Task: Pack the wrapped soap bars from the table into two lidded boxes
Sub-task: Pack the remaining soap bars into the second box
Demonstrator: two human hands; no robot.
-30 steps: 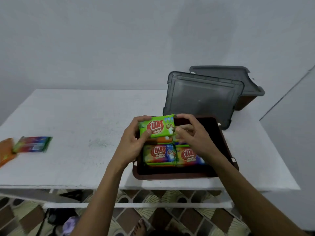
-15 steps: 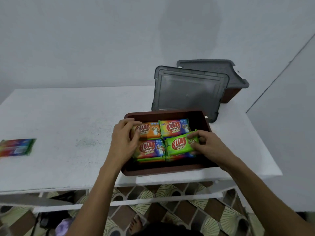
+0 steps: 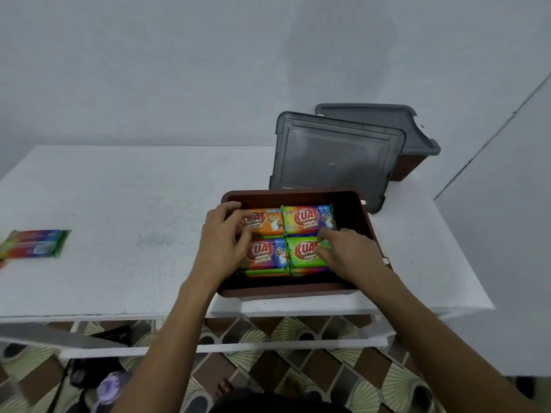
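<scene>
An open brown box stands at the table's front edge, holding wrapped soap bars in two rows, stacked. On top lie an orange bar, a yellow-green bar, a purple-orange bar and a green bar. My left hand rests with spread fingers on the orange bar at the back left. My right hand grips the right end of the green bar, which lies flat at the front right. One more wrapped bar lies far left on the table.
A loose grey lid leans upright behind the open box, against a second brown box with its own grey lid on. The white table ends at a wall behind. Tiled floor shows below the front edge.
The green bar went from both hands above the box down into the front right spot. My left hand moved onto the orange bar. The view shifted a little.
</scene>
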